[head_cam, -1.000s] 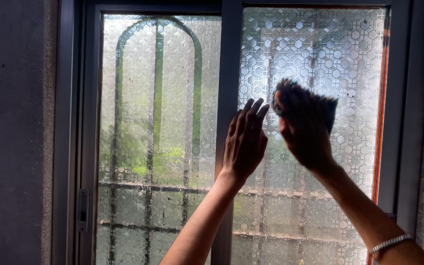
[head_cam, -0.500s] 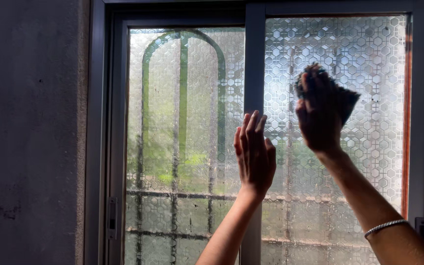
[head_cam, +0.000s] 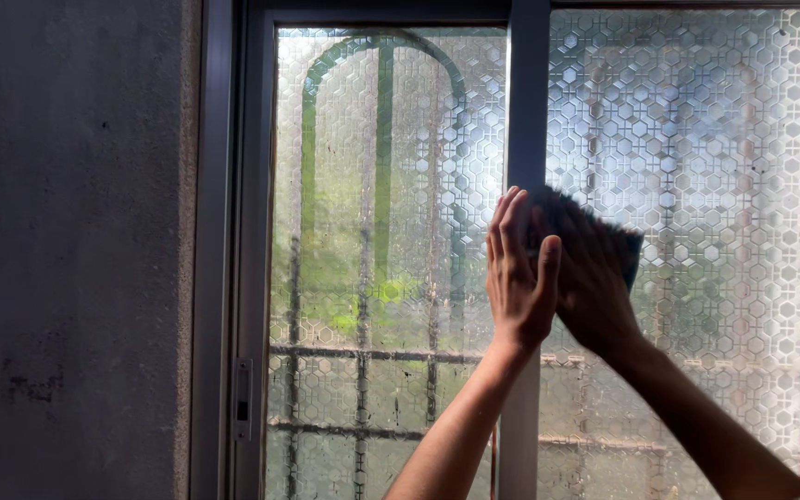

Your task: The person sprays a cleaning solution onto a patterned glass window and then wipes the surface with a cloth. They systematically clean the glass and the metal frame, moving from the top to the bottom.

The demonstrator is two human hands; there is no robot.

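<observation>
Right hand (head_cam: 590, 282), centre right of the frame, presses a dark cloth (head_cam: 624, 248) flat against the right patterned glass pane (head_cam: 715, 185), fingers spread over the cloth. Left hand (head_cam: 518, 273), open and holding nothing, rests flat on the central window frame (head_cam: 527, 93), just beside the right hand.

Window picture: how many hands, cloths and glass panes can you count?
Hands: 2, the left hand flat against the middle frame bar and the right hand pressing a cloth.
Cloths: 1, a dark cloth on the glass.
Glass panes: 2, the left pane and the right pane.
Total: 5
</observation>
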